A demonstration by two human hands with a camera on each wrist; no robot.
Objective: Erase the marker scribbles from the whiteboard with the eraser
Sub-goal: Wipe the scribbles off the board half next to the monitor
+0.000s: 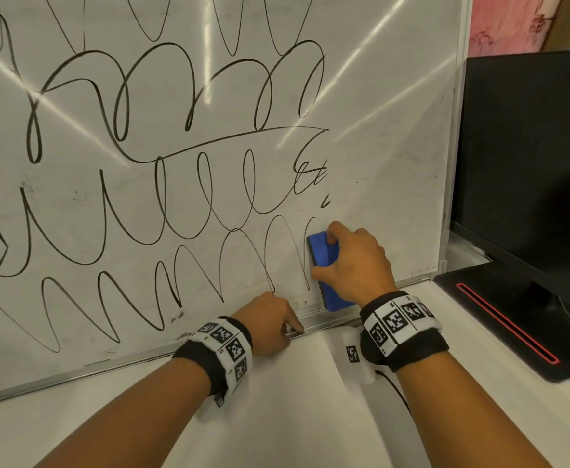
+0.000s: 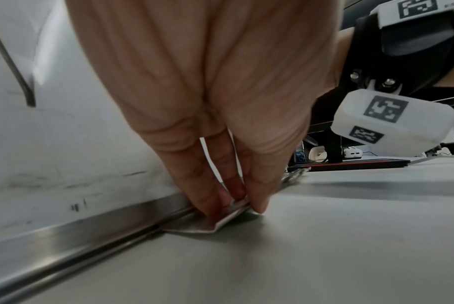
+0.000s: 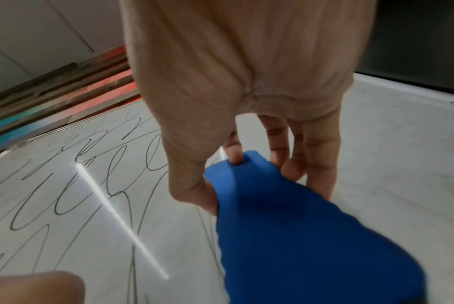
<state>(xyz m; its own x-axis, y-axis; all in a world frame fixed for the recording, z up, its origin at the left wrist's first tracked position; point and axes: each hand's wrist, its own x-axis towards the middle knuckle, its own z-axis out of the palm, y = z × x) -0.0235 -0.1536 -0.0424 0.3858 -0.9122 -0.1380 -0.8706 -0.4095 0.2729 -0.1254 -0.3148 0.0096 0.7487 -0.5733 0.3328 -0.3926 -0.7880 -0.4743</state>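
A whiteboard (image 1: 378, 96) leans upright on the table, covered in looping black marker scribbles (image 1: 162, 197); its right strip is wiped clean. My right hand (image 1: 354, 261) grips a blue eraser (image 1: 324, 255) and holds it flat against the board's lower right, beside the last thin loops. In the right wrist view the eraser (image 3: 285, 226) sits between thumb and fingers, with scribbles (image 3: 65, 195) to its left. My left hand (image 1: 270, 319) rests at the board's bottom metal frame (image 2: 90, 226), fingertips (image 2: 213, 205) pressing straight down on the rail.
A black monitor (image 1: 530, 157) on a stand with a red stripe (image 1: 506, 322) stands right of the board. The white table (image 1: 293, 417) stretches in front of it. Pink fabric (image 1: 506, 21) hangs behind at the top right.
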